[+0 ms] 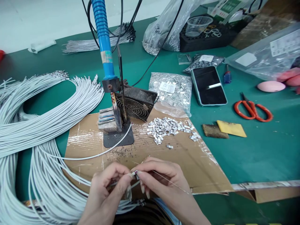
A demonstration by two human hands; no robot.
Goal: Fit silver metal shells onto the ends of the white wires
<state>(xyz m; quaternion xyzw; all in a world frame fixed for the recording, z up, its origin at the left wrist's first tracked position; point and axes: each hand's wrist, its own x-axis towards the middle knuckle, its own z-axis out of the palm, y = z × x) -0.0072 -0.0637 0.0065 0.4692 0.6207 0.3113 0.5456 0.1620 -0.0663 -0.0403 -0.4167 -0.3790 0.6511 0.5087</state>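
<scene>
My left hand (109, 190) and my right hand (159, 181) meet at the near edge of a taped cardboard sheet (199, 162). Both pinch one small metal piece with a red mark (135, 172) between their fingertips. A thin wire (171, 182) runs out to the right from the pinch over my right hand. One white cable (93, 155) curves from the soldering stand toward my left hand. A blue-handled soldering iron (103, 40) is fixed upright on a dark stand (118, 137). A pile of small metal pieces (168, 128) lies beyond my hands.
Large bundles of white cables (35, 125) fill the left side. A small black fan (134, 104) sits behind the stand. To the right lie a bag of metal pieces (172, 92), a phone (208, 85), red scissors (253, 110), a yellow sponge (231, 128) and plastic bags (264, 53).
</scene>
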